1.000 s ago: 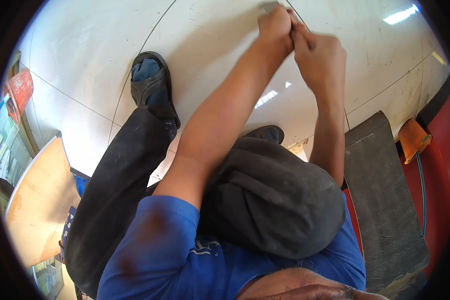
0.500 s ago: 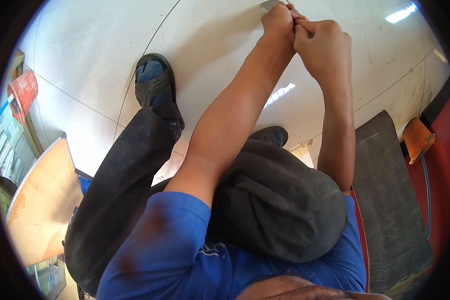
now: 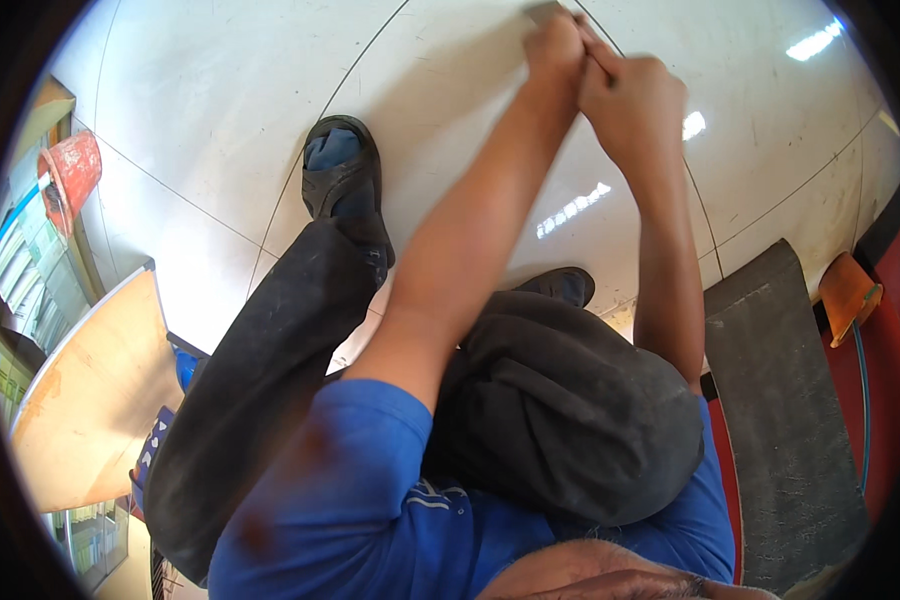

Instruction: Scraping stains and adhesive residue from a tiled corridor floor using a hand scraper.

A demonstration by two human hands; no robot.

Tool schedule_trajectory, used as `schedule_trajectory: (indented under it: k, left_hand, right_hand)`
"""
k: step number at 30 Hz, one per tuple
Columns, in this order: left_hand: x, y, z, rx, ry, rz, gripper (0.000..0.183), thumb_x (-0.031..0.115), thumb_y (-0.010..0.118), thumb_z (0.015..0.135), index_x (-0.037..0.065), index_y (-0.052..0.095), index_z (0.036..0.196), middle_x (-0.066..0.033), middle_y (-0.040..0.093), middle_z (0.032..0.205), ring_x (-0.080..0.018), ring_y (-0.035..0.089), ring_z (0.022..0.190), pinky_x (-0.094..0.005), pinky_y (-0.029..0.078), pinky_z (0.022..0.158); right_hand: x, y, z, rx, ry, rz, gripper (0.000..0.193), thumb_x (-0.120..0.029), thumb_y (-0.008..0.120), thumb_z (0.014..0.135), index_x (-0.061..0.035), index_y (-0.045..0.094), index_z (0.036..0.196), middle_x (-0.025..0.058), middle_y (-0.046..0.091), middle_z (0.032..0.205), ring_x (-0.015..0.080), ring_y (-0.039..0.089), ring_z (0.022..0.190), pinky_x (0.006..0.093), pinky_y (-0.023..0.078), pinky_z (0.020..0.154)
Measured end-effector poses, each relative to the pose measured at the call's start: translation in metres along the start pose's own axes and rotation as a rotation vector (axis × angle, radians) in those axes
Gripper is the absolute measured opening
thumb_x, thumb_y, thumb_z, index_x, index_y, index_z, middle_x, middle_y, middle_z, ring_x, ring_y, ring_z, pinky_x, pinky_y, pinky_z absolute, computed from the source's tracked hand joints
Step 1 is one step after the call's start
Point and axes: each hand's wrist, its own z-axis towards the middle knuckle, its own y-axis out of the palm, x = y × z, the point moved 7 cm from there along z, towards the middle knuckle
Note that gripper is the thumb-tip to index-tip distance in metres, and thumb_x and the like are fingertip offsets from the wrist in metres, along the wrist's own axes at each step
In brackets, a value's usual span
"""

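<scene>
Both my hands are close together above the pale tiled floor, at the top edge of the view. My left hand (image 3: 556, 46) is closed, and a flat grey blade-like piece (image 3: 543, 12) sticks out beyond its fingers; the rest of that piece is hidden. Against its right side lies my right hand (image 3: 634, 96), with the fingers curled in and one finger reaching up to the left hand. Whatever the right fingers hold is hidden and slightly blurred.
My sandalled left foot (image 3: 342, 175) stands on the tiled floor (image 3: 200, 110). On the left are a red bucket (image 3: 73, 165) and a curved wooden panel (image 3: 95, 385). A dark board (image 3: 785, 410) and an orange container (image 3: 846, 290) are on the right.
The view has shifted, so the floor and foot sit farther right. The hands stay together; a finger of the right hand now stretches more toward the left hand.
</scene>
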Motion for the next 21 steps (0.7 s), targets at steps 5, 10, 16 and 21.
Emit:
schedule_trajectory:
  k: [5,10,16,21]
  left_hand:
    - [0.003,-0.041,-0.046,0.061,0.008,-0.042,0.016,0.005,0.043,0.078,0.008,0.039,0.062,-0.0031,0.039,0.055,-0.0154,0.041,0.050,-0.0281,0.038,0.047]
    - [0.064,-0.032,-0.017,-0.101,0.261,0.055,0.027,0.018,0.038,0.090,0.008,0.044,0.066,-0.0082,0.043,0.054,-0.0229,0.043,0.047,-0.0373,0.040,0.046]
    - [-0.012,-0.106,-0.092,-0.163,-0.103,0.016,0.031,0.030,0.038,0.098,0.006,0.052,0.083,-0.0097,0.056,0.073,-0.0233,0.057,0.072,-0.0379,0.049,0.069]
    - [0.037,-0.122,-0.104,-0.076,0.049,-0.114,0.037,0.039,0.035,0.099,0.009,0.051,0.085,-0.0074,0.055,0.074,-0.0204,0.055,0.075,-0.0359,0.047,0.075]
  right_hand:
    - [-0.009,0.014,-0.038,-0.107,-0.107,0.019,0.021,-0.012,0.050,0.081,-0.0018,0.068,0.077,0.0236,0.056,0.060,0.0396,0.058,0.055,0.0415,0.048,0.052]
    - [-0.045,0.032,-0.001,-0.088,-0.205,-0.001,0.024,-0.013,0.048,0.084,-0.0030,0.066,0.095,0.0236,0.055,0.060,0.0396,0.056,0.054,0.0447,0.046,0.052]
    - [-0.009,0.038,-0.086,-0.297,-0.096,-0.030,0.020,-0.015,0.051,0.085,-0.0084,0.067,0.095,0.0192,0.058,0.061,0.0378,0.059,0.056,0.0437,0.047,0.054]
    - [-0.053,0.073,-0.071,-0.326,-0.262,0.050,0.016,-0.013,0.053,0.084,-0.0076,0.068,0.088,0.0190,0.059,0.063,0.0361,0.060,0.058,0.0428,0.048,0.055]
